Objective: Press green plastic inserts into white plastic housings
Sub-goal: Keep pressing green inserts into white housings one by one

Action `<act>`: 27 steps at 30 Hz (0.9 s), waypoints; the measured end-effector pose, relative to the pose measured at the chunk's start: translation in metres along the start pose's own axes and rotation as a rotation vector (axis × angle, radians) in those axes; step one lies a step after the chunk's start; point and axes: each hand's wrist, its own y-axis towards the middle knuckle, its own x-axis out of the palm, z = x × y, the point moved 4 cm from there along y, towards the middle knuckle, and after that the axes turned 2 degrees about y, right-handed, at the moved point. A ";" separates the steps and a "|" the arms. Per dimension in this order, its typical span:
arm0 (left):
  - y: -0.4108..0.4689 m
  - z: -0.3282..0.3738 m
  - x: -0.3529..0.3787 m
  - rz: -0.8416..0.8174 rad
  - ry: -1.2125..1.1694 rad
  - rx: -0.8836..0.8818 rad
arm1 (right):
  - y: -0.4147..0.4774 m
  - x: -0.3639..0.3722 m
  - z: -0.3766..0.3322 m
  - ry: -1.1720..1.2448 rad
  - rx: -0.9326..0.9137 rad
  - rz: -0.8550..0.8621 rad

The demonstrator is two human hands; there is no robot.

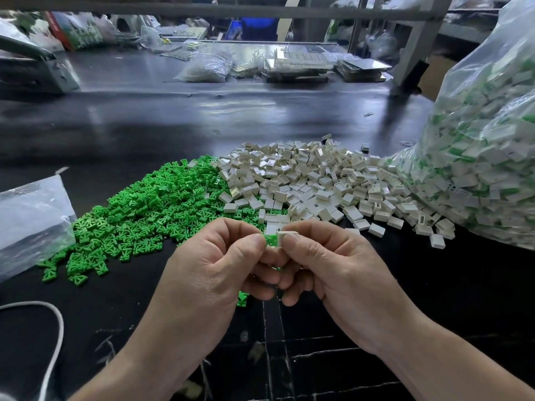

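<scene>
My left hand (214, 270) pinches a green insert (270, 240) between thumb and forefinger. My right hand (333, 267) pinches a white housing (286, 235) right beside it, and the two parts touch at the fingertips above the table. Another green insert (242, 299) shows under my left hand's curled fingers. A wide heap of green inserts (139, 209) lies on the black table to the left. A heap of white housings (318, 183) lies to the right of it, and the two heaps overlap in the middle.
A large clear bag (486, 157) full of white housings with green inside stands at the right edge. A flat clear bag (29, 221) lies at the left, with a white cable (55, 342) near the front left. Bags, trays and clutter (289, 65) fill the far side.
</scene>
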 end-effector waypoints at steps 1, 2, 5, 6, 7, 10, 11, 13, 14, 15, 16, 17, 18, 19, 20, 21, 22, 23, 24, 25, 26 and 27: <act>0.000 0.001 0.000 0.001 0.016 0.005 | 0.000 -0.001 0.000 -0.019 -0.005 0.001; 0.000 0.000 0.000 0.004 0.029 0.011 | 0.000 -0.001 0.000 -0.033 -0.009 -0.002; 0.000 -0.002 0.000 0.017 0.053 0.020 | 0.000 -0.001 0.002 -0.054 -0.006 -0.012; 0.000 -0.003 0.001 0.021 0.060 0.020 | 0.000 0.000 0.003 -0.062 -0.006 -0.013; -0.001 -0.003 0.001 0.023 0.066 0.018 | 0.000 0.000 0.004 -0.069 -0.008 -0.013; 0.000 -0.003 0.002 0.013 0.067 0.015 | -0.001 0.001 0.005 -0.091 -0.012 -0.011; 0.000 -0.004 0.003 0.003 0.066 0.011 | -0.001 0.001 0.005 -0.098 -0.009 -0.010; 0.000 -0.004 0.004 -0.018 0.071 0.001 | -0.001 0.000 0.006 -0.107 0.003 -0.004; 0.000 -0.004 0.004 -0.027 0.076 -0.002 | -0.001 0.000 0.006 -0.112 0.011 -0.002; 0.000 -0.004 0.005 -0.032 0.079 -0.007 | -0.001 0.000 0.005 -0.118 0.019 -0.004; 0.000 -0.004 0.004 -0.037 0.082 -0.011 | -0.001 0.001 0.005 -0.121 0.030 -0.011; 0.000 -0.004 0.004 -0.044 0.083 -0.020 | -0.001 0.001 0.004 -0.123 0.047 -0.020; 0.001 -0.004 0.003 -0.052 0.080 -0.030 | -0.001 0.001 0.004 -0.128 0.066 -0.030; 0.001 -0.005 0.002 -0.061 0.077 -0.043 | 0.000 0.000 0.003 -0.140 0.084 -0.038; 0.002 -0.005 0.001 -0.071 0.075 -0.057 | -0.001 0.000 0.002 -0.157 0.099 -0.045; 0.002 -0.005 0.000 -0.083 0.077 -0.073 | -0.001 0.000 0.001 -0.171 0.111 -0.050; 0.002 -0.005 -0.001 -0.095 0.080 -0.086 | -0.001 0.000 0.001 -0.181 0.120 -0.056; 0.002 -0.005 -0.001 -0.106 0.083 -0.097 | -0.001 -0.001 0.000 -0.188 0.126 -0.062; 0.002 -0.005 -0.001 -0.115 0.087 -0.105 | -0.001 0.000 -0.001 -0.197 0.131 -0.067; 0.002 -0.005 -0.002 -0.123 0.092 -0.114 | -0.001 0.000 -0.002 -0.210 0.135 -0.074; 0.001 -0.004 -0.002 -0.132 0.098 -0.124 | -0.002 0.001 -0.002 -0.227 0.139 -0.082; 0.001 -0.004 -0.002 -0.142 0.104 -0.132 | -0.002 0.001 -0.002 -0.243 0.139 -0.089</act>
